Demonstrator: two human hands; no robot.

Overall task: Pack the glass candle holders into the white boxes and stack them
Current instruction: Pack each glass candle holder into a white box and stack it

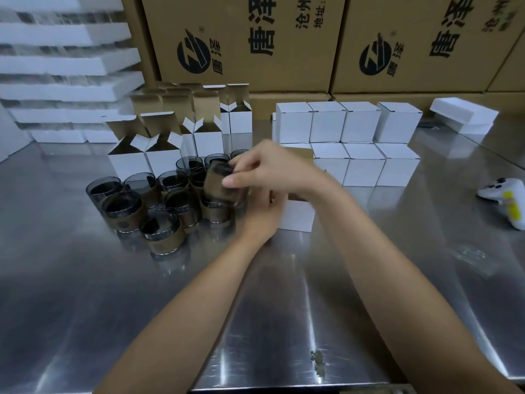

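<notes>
My right hand (264,169) reaches across to the left and grips a smoky glass candle holder (217,187) with a brown sleeve, tilted above the others. Just below it, my left hand (260,216) holds the left side of an open white box (297,216) whose brown flap rises behind my right wrist. Several more sleeved candle holders (125,206) stand grouped on the left of the steel table (255,308). Behind them stand several empty white boxes (127,162) with their flaps up. Closed white boxes (360,122) are stacked in two layers at the right rear.
Large printed cardboard cartons (255,38) wall off the back. White foam trays (56,61) are piled at the far left, and a foam piece (463,112) lies at the back right. A white controller (502,196) rests near the table's right edge.
</notes>
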